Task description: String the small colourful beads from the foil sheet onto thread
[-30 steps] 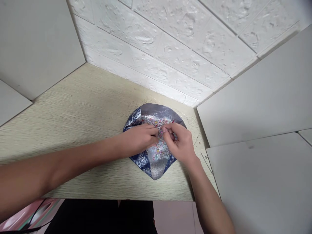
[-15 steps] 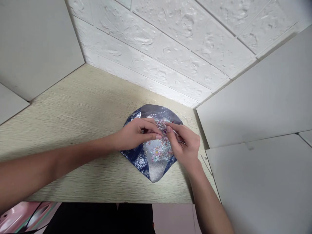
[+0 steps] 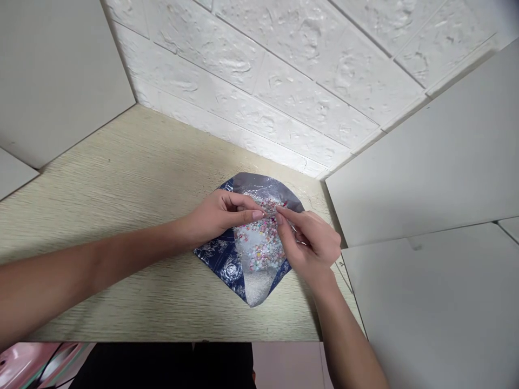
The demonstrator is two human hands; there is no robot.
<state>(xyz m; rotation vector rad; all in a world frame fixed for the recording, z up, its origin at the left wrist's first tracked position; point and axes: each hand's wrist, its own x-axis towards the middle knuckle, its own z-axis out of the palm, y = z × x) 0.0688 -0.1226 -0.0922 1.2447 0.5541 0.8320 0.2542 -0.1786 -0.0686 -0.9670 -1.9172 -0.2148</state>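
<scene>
1. Left hand (image 3: 221, 216): curling, fingertips pinching against thumb at the beads' left edge; any held item cannot be told.
2. Right hand (image 3: 310, 246): pinching likewise among the multicoloured beads (image 3: 261, 243).
3. Blue-silver foil pouch (image 3: 227, 265): lying spread open, holding the beads, near the laminate tabletop's (image 3: 121, 178) far right corner.
4. Judged step: picking through beads; fine pinching seems called for.

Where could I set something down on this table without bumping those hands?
The widest bare tabletop lies behind the left forearm, between the white brick-textured wall and the pale side board. A narrower strip runs along the near edge. The crowded spot is the middle, where the left hand and right hand sit over sequins on a blue-and-silver sheet.
</scene>
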